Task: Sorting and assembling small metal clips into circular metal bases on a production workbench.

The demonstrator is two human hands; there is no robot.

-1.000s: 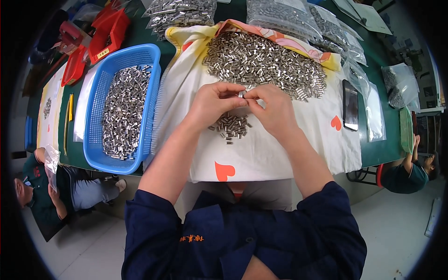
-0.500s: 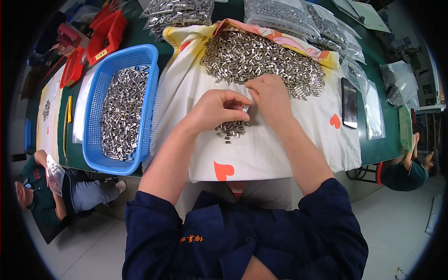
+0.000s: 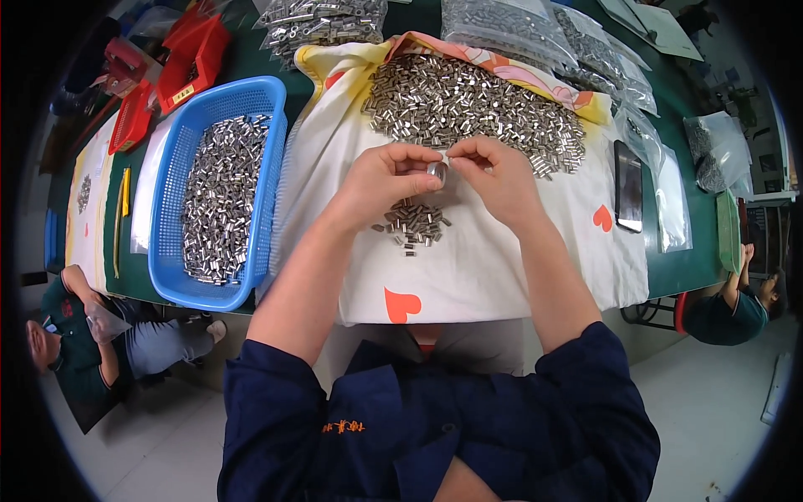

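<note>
My left hand (image 3: 386, 182) pinches a small shiny metal ring (image 3: 437, 171) between thumb and fingers. My right hand (image 3: 495, 177) is closed in a pinch right beside it, its fingertips almost meeting the left ones; what it holds, if anything, is too small to make out. Below my left hand lies a little heap of short metal sleeves (image 3: 414, 222) on the white cloth (image 3: 477, 276). Beyond both hands spreads a large pile of similar sleeves (image 3: 468, 100).
On the left stands a blue plastic basket (image 3: 159, 226) holding many metal sleeves. Red bins (image 3: 192, 71) sit behind it. Bags of metal parts (image 3: 502, 33) line the far side. A phone (image 3: 627, 186) lies at the right. Other people (image 3: 79, 335) sit at both sides.
My right hand has drawn back from the edge of the large pile toward the ring. My left hand has moved up and away from the little heap, which now shows more fully.
</note>
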